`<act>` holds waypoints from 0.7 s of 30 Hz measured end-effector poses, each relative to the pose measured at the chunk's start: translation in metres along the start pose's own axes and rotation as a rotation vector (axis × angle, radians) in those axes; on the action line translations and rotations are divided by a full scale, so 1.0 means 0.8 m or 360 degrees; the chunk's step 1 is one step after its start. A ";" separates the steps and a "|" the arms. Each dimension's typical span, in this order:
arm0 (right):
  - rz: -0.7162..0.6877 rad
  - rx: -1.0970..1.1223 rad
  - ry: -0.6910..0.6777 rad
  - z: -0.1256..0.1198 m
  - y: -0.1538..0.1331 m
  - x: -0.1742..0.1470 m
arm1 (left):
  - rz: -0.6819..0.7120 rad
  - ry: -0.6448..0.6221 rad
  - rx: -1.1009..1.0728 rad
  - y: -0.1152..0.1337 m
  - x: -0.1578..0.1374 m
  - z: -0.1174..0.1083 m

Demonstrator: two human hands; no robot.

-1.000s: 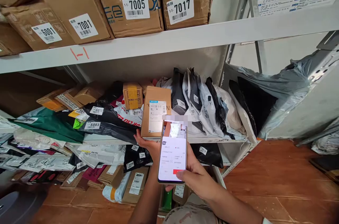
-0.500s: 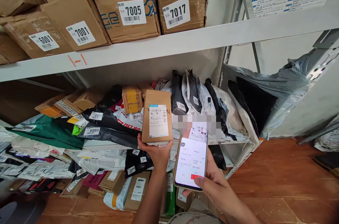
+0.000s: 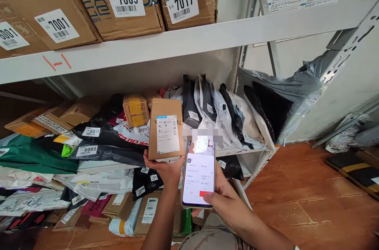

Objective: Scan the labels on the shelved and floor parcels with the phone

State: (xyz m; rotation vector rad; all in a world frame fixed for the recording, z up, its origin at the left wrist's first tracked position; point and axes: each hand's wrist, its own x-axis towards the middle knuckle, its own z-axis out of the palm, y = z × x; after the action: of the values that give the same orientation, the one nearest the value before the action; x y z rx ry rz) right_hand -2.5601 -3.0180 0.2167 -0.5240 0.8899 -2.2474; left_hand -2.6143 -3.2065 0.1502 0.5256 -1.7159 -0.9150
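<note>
My left hand (image 3: 166, 169) grips a brown cardboard box (image 3: 154, 139) from below, holding it up in front of the middle shelf. A white shipping label (image 3: 167, 133) with a blue strip faces me on the box. Just to the right, a smartphone (image 3: 197, 179) lies in my right hand (image 3: 220, 193), its fingers wrapped round the back and edge. The thumb rests over a red button low on the lit screen. A blurred patch covers the phone's upper end. Box and phone are close together at about the same height.
Boxes with number labels, among them one marked 7017 (image 3: 186, 5), stand on the upper white shelf (image 3: 148, 45). Bagged parcels such as a grey one (image 3: 191, 102) crowd the middle shelf. More parcels lie below. A metal upright (image 3: 263, 163) borders the wooden floor (image 3: 296, 194) at right.
My view has shifted, so the shelves appear further left and the upper boxes larger. The phone has come slightly nearer the box. Both hands keep their hold.
</note>
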 end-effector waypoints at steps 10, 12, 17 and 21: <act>-0.0028 0.0017 -0.0014 -0.004 0.001 0.002 | 0.0181 0.0052 -0.0099 -0.005 0.002 0.001; -0.0033 0.0016 -0.0009 -0.005 0.002 0.002 | 0.0174 0.0062 -0.0133 -0.003 0.003 0.002; -0.0021 0.0019 0.0020 -0.007 0.003 0.003 | 0.0230 0.0117 -0.0119 -0.001 0.005 0.004; -0.0010 0.0014 0.0026 -0.006 0.002 0.003 | 0.0177 0.0080 -0.0123 -0.003 0.004 0.004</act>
State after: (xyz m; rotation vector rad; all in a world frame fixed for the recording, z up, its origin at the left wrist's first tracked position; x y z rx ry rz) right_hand -2.5641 -3.0185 0.2121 -0.5059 0.8871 -2.2632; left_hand -2.6184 -3.2095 0.1496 0.3951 -1.6412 -0.8778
